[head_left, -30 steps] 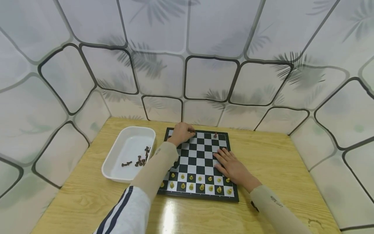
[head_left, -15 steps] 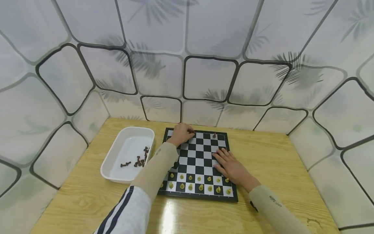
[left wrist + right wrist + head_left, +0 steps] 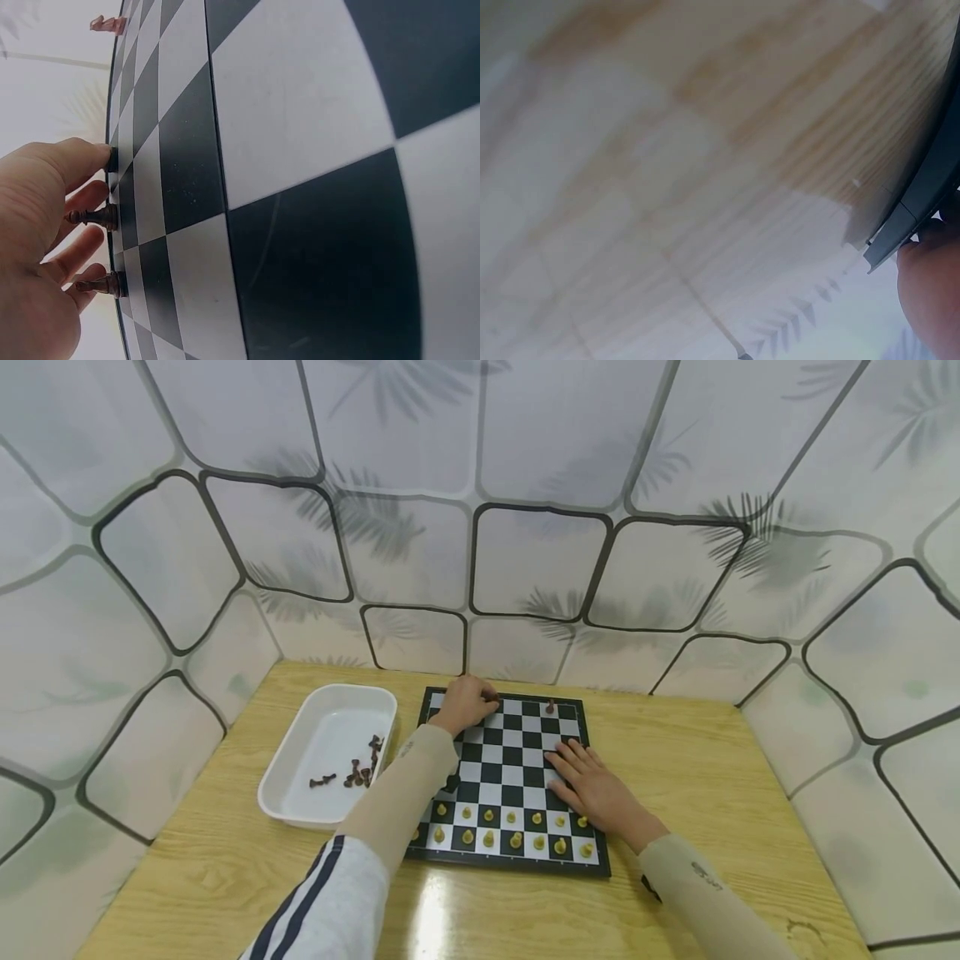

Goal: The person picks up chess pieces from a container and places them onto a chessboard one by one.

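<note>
A black-and-white chessboard (image 3: 491, 754) lies in front of me. At its far edge my left hand (image 3: 463, 703) pinches a dark chess piece (image 3: 113, 160) that is mostly hidden; its base meets the board. Below the thumb, two brown chess pieces stand on the edge row, one (image 3: 96, 217) beside the middle fingers, the other (image 3: 103, 285) by the little finger. A brown knight (image 3: 109, 25) stands farther along that row. My right hand (image 3: 600, 785) rests on the board's right side, fingers spread. Several yellow pieces (image 3: 516, 840) stand in two near rows.
Left of the board is a white plastic tray (image 3: 281, 777) with several brown chess pieces (image 3: 356, 774) lying in it. Both stand on a wooden table (image 3: 675, 752). A patterned wall (image 3: 540, 560) rises behind the table and at both sides.
The view has shifted very slightly. Both hands keep their places on the board, and no piece has visibly moved.
</note>
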